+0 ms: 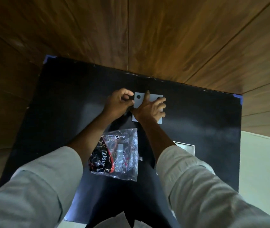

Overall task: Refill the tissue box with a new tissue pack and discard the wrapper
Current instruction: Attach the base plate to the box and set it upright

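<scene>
Head view: two pale sleeves (37, 186) are being extended over the black surface (68, 102). The tissue pack (116, 153), in clear wrapper, is lying near, apart from both hands. The white tissue box (143, 100) is being steadied beyond it: the left hand (119, 102) is pinching its left edge, the right hand (150, 107) is being pressed flat on top, fingers spread, presumably to open it.

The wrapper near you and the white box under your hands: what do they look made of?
Wrapper: thin clear plastic film, glossy; it crinkles and glints. White box: probably smooth matte plastic or coated card; flat, even, with rounded corners. Too dim to settle which.
</scene>
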